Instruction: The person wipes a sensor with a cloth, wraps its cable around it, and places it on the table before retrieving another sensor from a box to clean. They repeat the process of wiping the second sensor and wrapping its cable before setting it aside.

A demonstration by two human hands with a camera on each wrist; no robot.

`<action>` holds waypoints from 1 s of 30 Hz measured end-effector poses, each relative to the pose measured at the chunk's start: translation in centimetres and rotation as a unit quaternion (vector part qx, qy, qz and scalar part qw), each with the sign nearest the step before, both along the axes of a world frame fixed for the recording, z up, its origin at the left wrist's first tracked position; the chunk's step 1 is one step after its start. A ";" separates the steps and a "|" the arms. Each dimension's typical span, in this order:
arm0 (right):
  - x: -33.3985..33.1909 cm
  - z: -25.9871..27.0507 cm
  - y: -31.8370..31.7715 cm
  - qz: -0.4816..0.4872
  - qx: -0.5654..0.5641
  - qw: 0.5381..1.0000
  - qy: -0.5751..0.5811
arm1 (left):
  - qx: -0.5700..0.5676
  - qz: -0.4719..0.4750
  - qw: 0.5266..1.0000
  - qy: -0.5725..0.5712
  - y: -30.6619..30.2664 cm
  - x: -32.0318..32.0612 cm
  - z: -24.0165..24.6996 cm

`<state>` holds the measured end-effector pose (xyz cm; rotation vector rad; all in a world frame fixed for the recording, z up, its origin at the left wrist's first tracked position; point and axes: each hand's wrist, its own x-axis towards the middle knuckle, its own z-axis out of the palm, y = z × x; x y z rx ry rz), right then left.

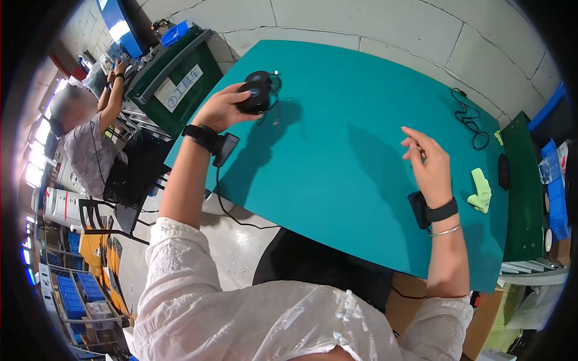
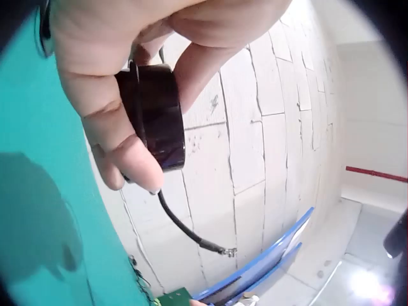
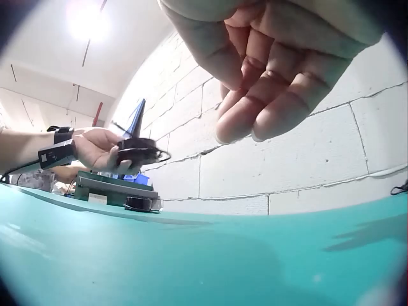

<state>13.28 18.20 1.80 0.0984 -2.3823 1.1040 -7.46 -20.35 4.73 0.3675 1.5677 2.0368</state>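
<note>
My left hand [image 1: 221,109] grips a round, flat black case [image 1: 253,99] with a thin black cable, lifted over the far left of the teal table [image 1: 325,168]. In the left wrist view, fingers and thumb span the case's sides, and the cable's metal-tipped end [image 2: 228,252] hangs below it. A second round black case [image 1: 257,77] rests on the table just behind. My right hand [image 1: 430,165] hovers above the table's right side, its fingers loosely bent and nothing between them; the right wrist view shows the same hand [image 3: 274,70] from the palm side.
A coiled black cable [image 1: 472,123] lies at the back right, and a pale green item [image 1: 480,191] near the right edge. Beyond the left edge stand a green tool cart [image 1: 180,84] and a seated person [image 1: 90,144]. A block wall [image 1: 397,27] runs behind the table.
</note>
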 end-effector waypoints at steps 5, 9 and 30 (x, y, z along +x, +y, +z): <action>-0.3 0.1 0.2 -0.001 0.002 1.000 -0.011 | -0.180 0.107 0.978 0.006 -4.7 -2.5 -1.8; -0.3 0.2 1.3 -0.024 0.013 1.000 -0.007 | -0.338 0.139 0.924 0.113 -4.8 -3.6 -2.9; 46.8 -6.0 16.5 -0.550 -0.089 0.805 -0.202 | 0.016 -0.336 0.939 0.069 20.0 7.7 -0.1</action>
